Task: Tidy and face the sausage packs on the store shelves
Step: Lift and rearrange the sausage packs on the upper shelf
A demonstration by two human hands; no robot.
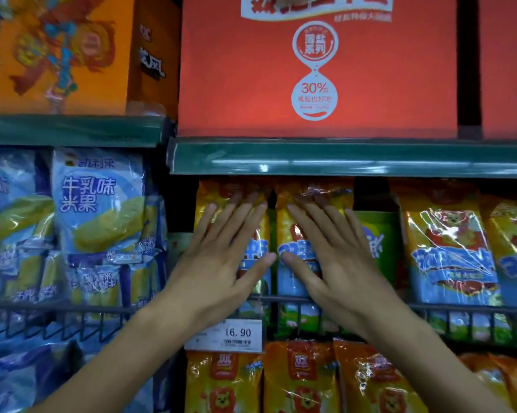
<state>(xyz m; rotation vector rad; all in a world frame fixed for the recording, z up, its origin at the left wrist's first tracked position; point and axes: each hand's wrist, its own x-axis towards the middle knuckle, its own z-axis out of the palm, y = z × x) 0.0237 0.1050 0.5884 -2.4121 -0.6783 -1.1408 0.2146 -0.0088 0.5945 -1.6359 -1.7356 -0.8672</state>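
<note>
Two flat hands press side by side on upright sausage packs: the left hand [221, 260] lies on the left pack [212, 195], the right hand [337, 257] on the right pack [293, 248], fingers straight and spread, thumbs nearly meeting over the gap between them. Nothing is pinched or curled round.

Both packs stand behind a wire rail [284, 299] that crosses just under the palms, with a green shelf edge [340, 162] just above the fingertips. Beyond the right hand a green pack [376, 231] sits further back, then more yellow packs [450, 248]. Below the left wrist hangs a price tag [236, 335].

These look like light, soft film bags, glossy and probably slippery, with firm sausages inside. Flat pressure on the face should square them; to lift one, the crimped top edge or both sides seem the safest hold.
</note>
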